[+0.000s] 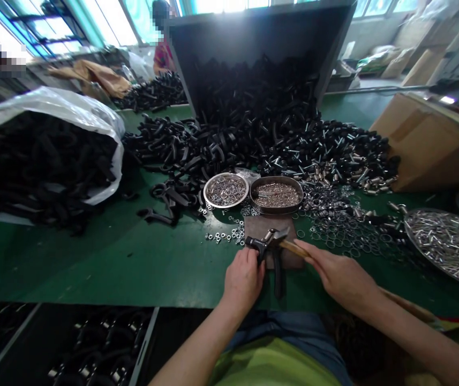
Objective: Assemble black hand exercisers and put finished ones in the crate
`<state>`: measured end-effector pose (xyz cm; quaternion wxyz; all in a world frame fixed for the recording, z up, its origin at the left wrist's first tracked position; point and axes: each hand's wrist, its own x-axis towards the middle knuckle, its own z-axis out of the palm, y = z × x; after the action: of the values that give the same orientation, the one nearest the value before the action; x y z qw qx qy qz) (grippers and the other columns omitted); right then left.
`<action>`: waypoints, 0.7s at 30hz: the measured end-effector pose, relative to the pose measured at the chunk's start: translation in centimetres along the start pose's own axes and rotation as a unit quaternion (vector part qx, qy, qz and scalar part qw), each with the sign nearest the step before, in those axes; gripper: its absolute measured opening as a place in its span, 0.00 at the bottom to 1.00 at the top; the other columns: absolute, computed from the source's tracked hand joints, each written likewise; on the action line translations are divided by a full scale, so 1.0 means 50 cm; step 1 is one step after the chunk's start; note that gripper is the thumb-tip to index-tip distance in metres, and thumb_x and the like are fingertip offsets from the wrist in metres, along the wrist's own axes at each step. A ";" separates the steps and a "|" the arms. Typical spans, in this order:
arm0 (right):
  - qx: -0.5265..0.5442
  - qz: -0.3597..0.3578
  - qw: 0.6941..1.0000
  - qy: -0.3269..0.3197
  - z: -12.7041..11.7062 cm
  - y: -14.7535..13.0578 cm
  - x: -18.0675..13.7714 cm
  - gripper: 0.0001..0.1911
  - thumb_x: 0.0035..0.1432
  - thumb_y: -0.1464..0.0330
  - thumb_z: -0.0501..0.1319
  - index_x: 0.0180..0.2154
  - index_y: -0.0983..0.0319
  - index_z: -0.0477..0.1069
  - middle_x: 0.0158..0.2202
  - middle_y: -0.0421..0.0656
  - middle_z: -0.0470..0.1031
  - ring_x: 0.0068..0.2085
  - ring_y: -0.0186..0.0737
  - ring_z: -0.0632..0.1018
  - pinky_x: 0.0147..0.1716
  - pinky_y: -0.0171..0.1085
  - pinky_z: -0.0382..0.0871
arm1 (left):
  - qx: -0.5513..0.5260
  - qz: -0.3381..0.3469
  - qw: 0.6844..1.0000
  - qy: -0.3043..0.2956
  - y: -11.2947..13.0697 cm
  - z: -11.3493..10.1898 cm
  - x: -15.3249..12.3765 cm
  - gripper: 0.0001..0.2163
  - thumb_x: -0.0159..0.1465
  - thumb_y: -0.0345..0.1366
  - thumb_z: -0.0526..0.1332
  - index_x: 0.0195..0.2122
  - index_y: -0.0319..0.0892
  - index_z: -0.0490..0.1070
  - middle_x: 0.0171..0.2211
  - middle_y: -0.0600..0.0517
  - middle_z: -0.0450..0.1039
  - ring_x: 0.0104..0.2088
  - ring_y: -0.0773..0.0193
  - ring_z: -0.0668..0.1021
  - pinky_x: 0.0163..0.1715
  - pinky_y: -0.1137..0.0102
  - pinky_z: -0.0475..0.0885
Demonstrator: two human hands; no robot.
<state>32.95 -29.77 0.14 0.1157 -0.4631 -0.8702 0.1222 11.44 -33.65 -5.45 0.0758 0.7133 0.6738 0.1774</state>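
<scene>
My left hand is closed around a black plastic part, pressing it onto a dark square plate. A shiny metal coil or threaded piece stands at that part's upper end. My right hand grips the wooden handle of a hammer. The hammer's metal head lies over the plate, right beside the black part; whether they touch, I cannot tell. A black handle-like piece extends below the plate toward me, its upper end hidden under the hammer.
A round dish of rings and an oval tin of small metal pieces stand behind the plate. Black parts are heaped beyond, spilling from a large bin. A plastic bag lies left; a carton and a pin-filled tray right.
</scene>
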 end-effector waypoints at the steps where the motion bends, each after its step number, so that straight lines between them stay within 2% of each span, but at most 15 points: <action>1: 0.012 0.007 1.000 0.023 -0.001 0.000 0.002 0.21 0.63 0.68 0.46 0.57 0.55 0.60 0.45 0.45 0.77 0.36 0.43 0.80 0.33 0.39 0.74 | 0.001 -0.001 1.000 -0.001 -0.001 0.000 0.000 0.04 0.62 0.33 0.54 0.38 0.41 0.64 0.36 0.47 0.70 0.39 0.57 0.73 0.39 0.65 0.72; 4: 0.034 0.004 0.993 0.109 -0.003 -0.003 -0.002 0.21 0.64 0.68 0.45 0.57 0.58 0.61 0.43 0.47 0.77 0.38 0.42 0.79 0.36 0.37 0.73 | -0.003 -0.003 1.000 -0.001 -0.003 0.002 0.000 0.04 0.62 0.33 0.55 0.38 0.42 0.64 0.36 0.47 0.70 0.40 0.58 0.73 0.39 0.65 0.71; 5: 0.029 -0.004 0.994 0.105 0.002 -0.002 -0.005 0.21 0.64 0.68 0.45 0.56 0.58 0.62 0.40 0.47 0.78 0.36 0.41 0.79 0.34 0.36 0.73 | -0.005 -0.006 1.000 -0.003 -0.003 0.003 0.001 0.04 0.62 0.33 0.55 0.38 0.42 0.64 0.36 0.47 0.70 0.40 0.58 0.73 0.39 0.65 0.71; 7: -0.001 -0.022 0.998 0.054 0.018 0.003 -0.010 0.21 0.63 0.69 0.45 0.56 0.56 0.63 0.37 0.44 0.78 0.33 0.39 0.79 0.32 0.36 0.72 | -0.010 -0.015 1.000 -0.015 -0.003 0.003 0.006 0.04 0.62 0.34 0.55 0.37 0.42 0.64 0.36 0.47 0.71 0.39 0.57 0.73 0.38 0.65 0.70; 9: -0.035 -0.026 0.999 0.010 0.038 0.016 -0.015 0.21 0.64 0.68 0.46 0.58 0.54 0.60 0.39 0.43 0.78 0.33 0.39 0.79 0.32 0.36 0.72 | -0.014 -0.024 0.999 -0.033 -0.006 0.000 0.014 0.04 0.62 0.36 0.55 0.36 0.42 0.64 0.34 0.47 0.71 0.36 0.57 0.74 0.35 0.66 0.69; 10: -0.054 -0.021 0.998 0.014 0.046 0.026 -0.019 0.22 0.65 0.68 0.46 0.59 0.54 0.59 0.40 0.43 0.78 0.34 0.38 0.79 0.32 0.36 0.72 | -0.018 -0.026 0.999 -0.039 -0.011 -0.005 0.019 0.04 0.61 0.37 0.56 0.35 0.42 0.64 0.33 0.48 0.71 0.35 0.58 0.74 0.33 0.66 0.69; 12: -0.103 -0.005 0.992 0.069 0.058 0.054 -0.029 0.22 0.65 0.66 0.47 0.59 0.54 0.58 0.38 0.43 0.77 0.34 0.38 0.78 0.30 0.36 0.70 | -0.031 -0.034 0.998 -0.033 -0.031 -0.022 0.025 0.05 0.61 0.38 0.56 0.33 0.43 0.64 0.32 0.49 0.71 0.34 0.59 0.74 0.32 0.68 0.68; 15: -0.189 0.008 0.971 0.149 0.074 0.114 -0.054 0.21 0.63 0.65 0.51 0.58 0.55 0.61 0.33 0.42 0.75 0.32 0.39 0.76 0.30 0.38 0.66 | -0.028 -0.083 0.996 0.013 -0.100 -0.068 0.015 0.05 0.62 0.38 0.54 0.33 0.43 0.64 0.32 0.50 0.71 0.34 0.60 0.74 0.32 0.70 0.66; 17: -0.238 0.004 0.957 0.164 0.086 0.157 -0.071 0.21 0.63 0.65 0.52 0.57 0.56 0.63 0.31 0.43 0.74 0.31 0.41 0.75 0.31 0.40 0.64 | 0.015 -0.136 0.990 0.042 -0.171 -0.109 -0.011 0.06 0.64 0.39 0.52 0.34 0.44 0.64 0.33 0.50 0.71 0.35 0.60 0.74 0.32 0.69 0.66; 19: -0.280 -0.004 0.944 0.172 0.096 0.192 -0.083 0.21 0.62 0.64 0.52 0.57 0.57 0.64 0.31 0.44 0.73 0.31 0.43 0.73 0.30 0.41 0.62 | 0.074 -0.196 0.976 0.053 -0.250 -0.148 -0.047 0.08 0.64 0.40 0.50 0.37 0.44 0.65 0.36 0.49 0.72 0.38 0.59 0.74 0.32 0.69 0.66; 21: -0.307 -0.009 0.933 0.189 0.101 0.211 -0.089 0.22 0.62 0.64 0.51 0.57 0.58 0.64 0.31 0.45 0.73 0.31 0.44 0.72 0.29 0.42 0.60 | 0.129 -0.255 0.958 0.030 -0.321 -0.182 -0.082 0.10 0.63 0.42 0.50 0.36 0.43 0.66 0.37 0.49 0.72 0.38 0.58 0.74 0.31 0.69 0.66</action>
<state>41.99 -28.27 -8.41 0.1315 -0.4828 -0.8314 -0.2417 -6.92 -37.57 -3.21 0.0056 0.5160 0.8524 0.0846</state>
